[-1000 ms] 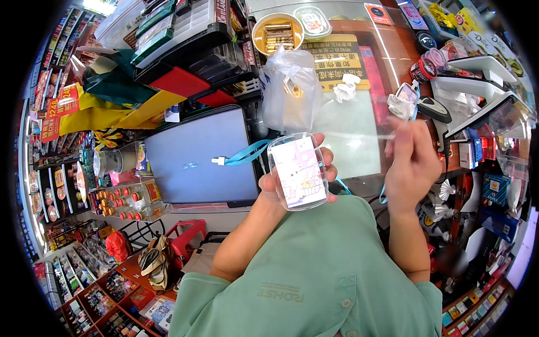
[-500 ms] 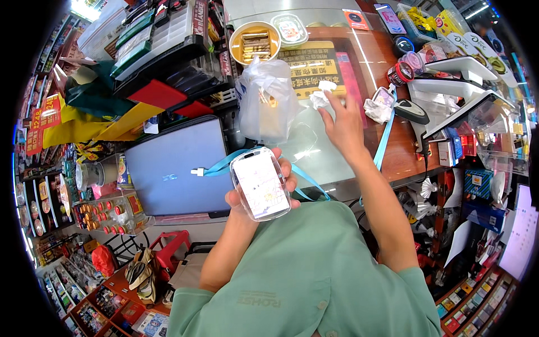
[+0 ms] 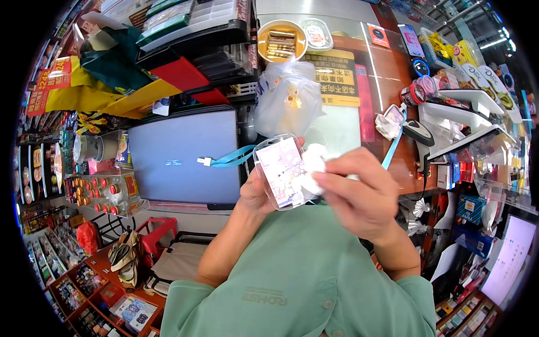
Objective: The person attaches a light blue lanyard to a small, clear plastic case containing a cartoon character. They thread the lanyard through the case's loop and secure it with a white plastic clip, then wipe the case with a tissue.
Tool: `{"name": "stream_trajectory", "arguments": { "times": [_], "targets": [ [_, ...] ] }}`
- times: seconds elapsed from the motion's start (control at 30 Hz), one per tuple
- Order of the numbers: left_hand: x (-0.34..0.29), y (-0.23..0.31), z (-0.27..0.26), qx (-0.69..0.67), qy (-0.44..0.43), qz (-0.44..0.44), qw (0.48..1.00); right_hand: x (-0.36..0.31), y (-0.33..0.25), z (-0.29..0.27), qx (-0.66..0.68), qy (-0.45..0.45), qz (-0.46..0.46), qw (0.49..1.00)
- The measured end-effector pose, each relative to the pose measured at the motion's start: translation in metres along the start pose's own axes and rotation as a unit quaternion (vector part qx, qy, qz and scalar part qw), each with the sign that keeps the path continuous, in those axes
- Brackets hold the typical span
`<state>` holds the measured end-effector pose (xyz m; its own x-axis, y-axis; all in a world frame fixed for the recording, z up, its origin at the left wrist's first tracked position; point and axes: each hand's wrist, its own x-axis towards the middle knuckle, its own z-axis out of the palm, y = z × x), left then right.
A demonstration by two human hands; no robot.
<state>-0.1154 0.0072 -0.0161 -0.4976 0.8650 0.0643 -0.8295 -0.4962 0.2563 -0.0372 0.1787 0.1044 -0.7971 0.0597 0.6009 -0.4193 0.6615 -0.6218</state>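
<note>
Two bare hands meet in the middle of the head view, above a green shirt with a smooth woven cloth. One left hand [image 3: 255,194] is closed around one phone [image 3: 284,171], a flat rectangle with round corners in a clear glossy case; a pale printed picture shows on the side turned to the camera. One right hand [image 3: 353,194] has its fingers pinched together on one small white wipe [image 3: 314,165], soft and crumpled, which touches the right edge of the phone. One light blue flat strap [image 3: 233,160] hangs from the phone toward the left. Behind the hands, on one brown glossy counter [image 3: 387,101], stands one knotted thin plastic bag [image 3: 289,101], white and half transparent. Left of it lies one closed grey laptop [image 3: 185,157], matte and rectangular. Farther back is one round yellow bowl [image 3: 282,40].
</note>
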Motion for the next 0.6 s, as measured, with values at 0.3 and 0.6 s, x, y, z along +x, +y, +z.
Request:
{"name": "stream_trajectory", "arguments": {
  "times": [0.3,0.6],
  "targets": [
    [-0.002,-0.005,-0.003,0.003,0.0,0.003,1.0,-0.015,0.007,0.019,-0.193,-0.105,-0.042,0.975],
    [0.001,0.005,0.035,0.085,0.164,-0.017,0.983,-0.016,0.014,0.011,-0.255,-0.153,-0.052,0.953]
  ]
}}
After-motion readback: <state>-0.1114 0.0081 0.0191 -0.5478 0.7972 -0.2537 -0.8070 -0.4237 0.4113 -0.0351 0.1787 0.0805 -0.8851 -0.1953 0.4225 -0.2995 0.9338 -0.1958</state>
